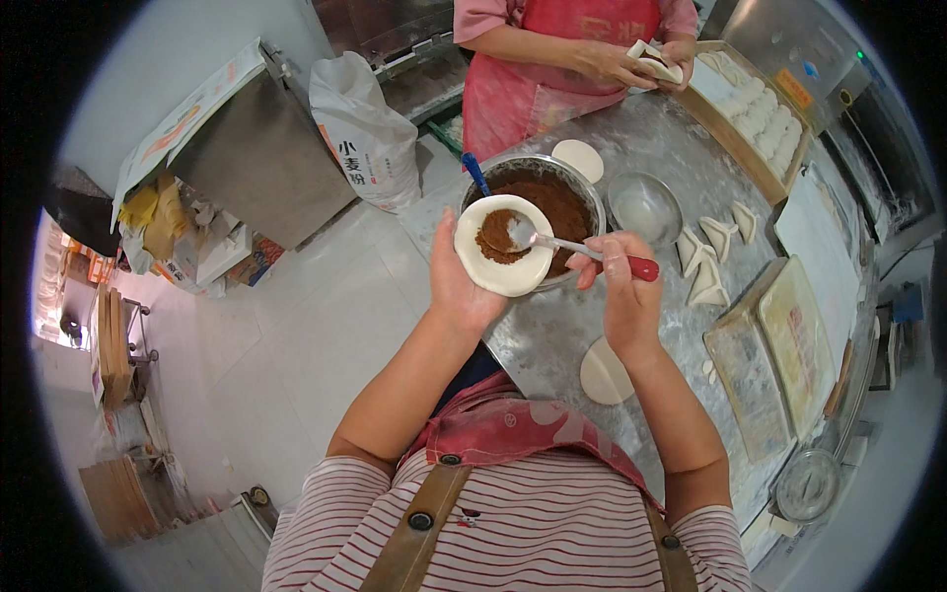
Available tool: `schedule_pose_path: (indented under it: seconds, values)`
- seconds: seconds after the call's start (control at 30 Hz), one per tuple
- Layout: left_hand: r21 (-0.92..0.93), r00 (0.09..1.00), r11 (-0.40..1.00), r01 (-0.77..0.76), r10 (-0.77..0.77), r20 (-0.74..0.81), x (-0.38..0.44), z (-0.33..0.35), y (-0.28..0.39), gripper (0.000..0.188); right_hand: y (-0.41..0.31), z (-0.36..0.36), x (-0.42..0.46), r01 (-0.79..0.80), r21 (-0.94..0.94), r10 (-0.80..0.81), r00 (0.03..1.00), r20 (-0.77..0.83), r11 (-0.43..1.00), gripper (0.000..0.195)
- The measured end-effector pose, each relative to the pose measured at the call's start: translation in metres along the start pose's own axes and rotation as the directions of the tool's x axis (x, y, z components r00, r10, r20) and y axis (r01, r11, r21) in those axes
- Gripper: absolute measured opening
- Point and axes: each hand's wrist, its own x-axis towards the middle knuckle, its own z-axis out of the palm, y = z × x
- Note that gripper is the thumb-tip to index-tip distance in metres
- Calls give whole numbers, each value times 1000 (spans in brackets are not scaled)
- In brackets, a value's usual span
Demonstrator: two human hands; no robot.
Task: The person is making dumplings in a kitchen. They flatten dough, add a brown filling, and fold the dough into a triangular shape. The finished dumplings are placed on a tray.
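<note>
On my left hand [464, 285] rests a round dough wrapper [488, 275], its rim curled slightly up. Brown crumbly filling [497, 235] lies in its middle. My right hand [627, 285] grips a spoon with a red handle [642, 268]; its metal bowl touches the filling. Behind and partly under the wrapper stands a metal bowl [598, 201] of the same brown filling [566, 203], with a blue-handled utensil [476, 172] leaning in it. A flat dough round [605, 376] lies on the metal table beside my right forearm, which covers part of it.
Across the metal table [547, 325], a co-worker's hands [636, 68] hold a filled wrapper. Another dough round [578, 160], a small metal bowl [645, 209] and several folded dough pieces [706, 255] lie rightward. A wooden tray [740, 152] holds shaped dough. A flour sack [366, 133] stands left.
</note>
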Motion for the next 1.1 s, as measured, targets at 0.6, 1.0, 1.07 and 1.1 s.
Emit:
schedule_pose_path:
  seconds: [0.6,1.0,1.07,1.1]
  values:
    - [-49,988,988,-144,147,51,15,-19,48,69,35,-20,34,565,-646,-175,806,566,514,5]
    - [-84,989,987,-137,141,43,17,-32,45,71,71,-21,44,481,-567,-115,820,560,669,10]
    - [-97,989,986,-134,140,55,17,-32,43,71,71,-22,46,441,-572,-83,835,544,691,13]
    - [-92,988,986,-136,142,60,18,-32,43,72,71,-23,46,416,-557,-84,847,525,718,13]
